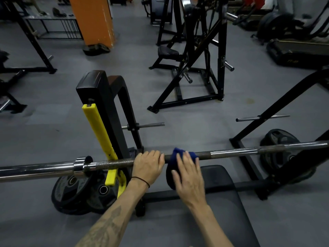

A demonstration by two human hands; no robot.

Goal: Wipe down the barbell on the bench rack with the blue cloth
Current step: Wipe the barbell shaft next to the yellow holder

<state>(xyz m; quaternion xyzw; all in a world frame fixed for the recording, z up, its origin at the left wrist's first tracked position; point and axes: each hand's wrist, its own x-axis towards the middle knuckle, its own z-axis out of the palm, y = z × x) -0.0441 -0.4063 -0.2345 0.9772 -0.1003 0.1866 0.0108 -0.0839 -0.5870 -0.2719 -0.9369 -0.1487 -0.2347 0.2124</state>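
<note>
My left hand [148, 165] grips the bar [231, 154]; just beside it my right hand [189, 175] presses the cloth [175, 155] on with fingers straight — mid-bar, both ends apparently left.

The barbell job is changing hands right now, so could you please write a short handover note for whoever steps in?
Left hand: grips the long steel barbell overhand, beside the yellow-padded rack upright.
Right hand: fingers straight, presses the dark blue cloth draped over the bar's middle, above the black padded bench.
Done: cannot tell from this view how much has been wiped.
Left: run the cloth along the whole bar, out to both chrome sleeves, to be safe.
Black weight plates lean by the rack's foot.
</note>
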